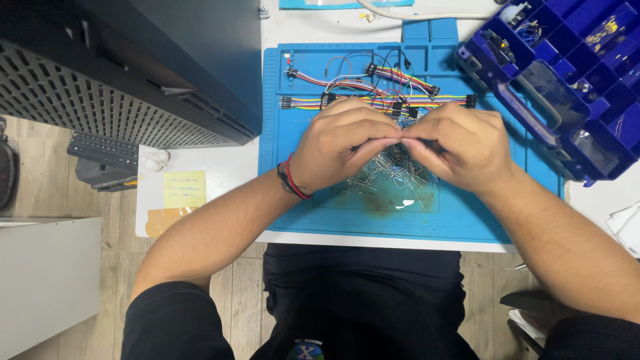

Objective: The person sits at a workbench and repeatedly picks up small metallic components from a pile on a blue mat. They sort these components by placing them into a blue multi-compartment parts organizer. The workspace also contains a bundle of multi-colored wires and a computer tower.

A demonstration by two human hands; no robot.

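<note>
**Two hands pinch together over a heap of wire-legged parts**

A loose heap of small silvery, thin-legged metal components lies near the middle of a bright blue silicone work mat, too many and too tangled to count. Both hands meet directly above it. The left hand and the right hand have their fingertips drawn together and touching, pinched closed on something very small from the heap; what exactly sits between them is too fine to make out. The left wrist carries a red and black cord bracelet.

Just beyond the hands, on the far half of the mat, lie several bundles of multicoloured jumper wires with black plug ends, overlapping so that a firm count is not possible.

To the right, partly over the mat's corner, stands one dark blue plastic compartment box with small parts in some cells. To the left, on the white tabletop, lie one yellow sticky note and, just below it, one strip of tan tape. A large black perforated metal case fills the upper left.
</note>
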